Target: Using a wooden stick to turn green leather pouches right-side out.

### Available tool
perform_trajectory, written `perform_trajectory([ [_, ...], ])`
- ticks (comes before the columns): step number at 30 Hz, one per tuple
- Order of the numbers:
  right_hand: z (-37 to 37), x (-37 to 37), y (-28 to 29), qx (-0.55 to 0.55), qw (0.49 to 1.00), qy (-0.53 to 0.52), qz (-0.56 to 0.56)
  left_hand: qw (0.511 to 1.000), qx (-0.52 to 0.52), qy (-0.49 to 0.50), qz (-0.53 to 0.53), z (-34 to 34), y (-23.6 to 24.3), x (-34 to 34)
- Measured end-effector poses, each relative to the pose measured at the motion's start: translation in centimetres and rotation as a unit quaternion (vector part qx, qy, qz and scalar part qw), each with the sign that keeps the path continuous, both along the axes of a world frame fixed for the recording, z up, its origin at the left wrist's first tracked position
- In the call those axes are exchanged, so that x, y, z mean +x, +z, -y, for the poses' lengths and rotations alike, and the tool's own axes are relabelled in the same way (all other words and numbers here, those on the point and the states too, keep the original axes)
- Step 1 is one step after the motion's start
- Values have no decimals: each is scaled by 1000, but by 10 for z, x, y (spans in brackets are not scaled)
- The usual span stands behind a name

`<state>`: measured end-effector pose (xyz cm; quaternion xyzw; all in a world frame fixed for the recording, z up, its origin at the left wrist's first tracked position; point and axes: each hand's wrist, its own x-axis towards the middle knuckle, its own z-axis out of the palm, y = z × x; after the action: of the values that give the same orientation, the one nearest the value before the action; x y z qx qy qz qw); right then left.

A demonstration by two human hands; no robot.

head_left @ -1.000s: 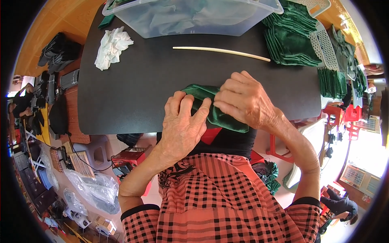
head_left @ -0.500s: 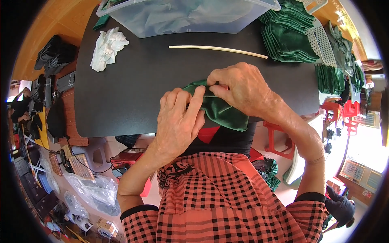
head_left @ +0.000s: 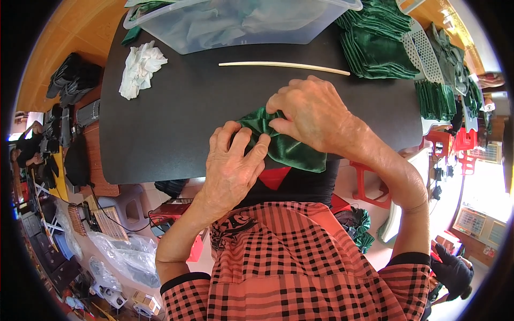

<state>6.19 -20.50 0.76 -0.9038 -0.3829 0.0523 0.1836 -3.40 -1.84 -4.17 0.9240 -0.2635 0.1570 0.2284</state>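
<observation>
A shiny green velvet cloth (head_left: 297,152) lies at the near edge of the dark table, one corner hanging over it. My left hand (head_left: 234,163) is on its left side, fingers bent and gripping the fabric. From the right, my right hand (head_left: 313,115) curls over the upper part, with folds of the velvet between thumb and forefinger. What lies under my fingers is hidden. Beyond my hands, a thin pale wooden stick (head_left: 284,65) rests crosswise on the table.
A clear plastic bin (head_left: 243,43) with pale cloth inside stands at the table's far edge. Crumpled white tissue (head_left: 142,69) lies at left. Stacked green velvet pieces (head_left: 377,51) fill the far right corner. Red stools (head_left: 369,184) stand to the right. Another person (head_left: 452,273) is at lower right.
My right hand has shifted slightly up and left, its thumb and forefinger wider apart. My left fingers have bent more. More of the velvet's upper corner shows between the hands.
</observation>
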Motion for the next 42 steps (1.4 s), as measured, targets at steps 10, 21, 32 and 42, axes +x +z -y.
perform_trajectory([
  [10, -7, 19, -13, 86, 992, -32, 82, 1000, -4, -13, 15, -3, -1, -1],
  [21, -10, 0, -13, -10, 998, 22, 50, 999, -21, -11, 31, -3, -7, 0],
  [32, -2, 15, -8, 289, 955, 58, 4, 1000, 0, 1, 14, 0, -1, -2],
  [42, 31, -4, -25, 247, 956, -119, 104, 989, 86, 99, -73, -13, 38, -10],
])
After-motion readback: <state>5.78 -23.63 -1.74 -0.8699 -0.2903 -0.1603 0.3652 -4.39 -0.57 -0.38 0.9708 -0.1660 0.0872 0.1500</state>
